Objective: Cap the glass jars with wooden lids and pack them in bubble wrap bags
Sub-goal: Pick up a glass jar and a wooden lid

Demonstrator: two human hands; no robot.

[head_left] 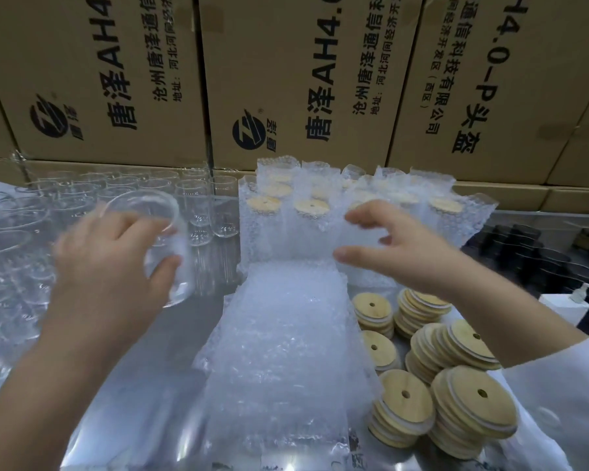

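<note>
Left hand (116,253) grips a clear, uncapped glass jar (160,239), tilted, above the surface at left. Right hand (398,249), fingers spread and empty, hovers over bagged capped jars (312,212); round wooden lids (439,385) stacked near right.

Motion blurs the left hand (109,253) and its glass jar (157,232); frame edges crop the cartons (286,79).

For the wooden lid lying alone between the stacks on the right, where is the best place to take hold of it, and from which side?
Grip the single lid by its rim, thumb and fingers on opposite edges, coming from above. It lies flat and thin, so only the edge offers purchase; the centre hole looks too small to use. The lid stacks crowd its right, so the open side toward the bubble wrap looks easier. The right hand is empty and nearest.
</note>
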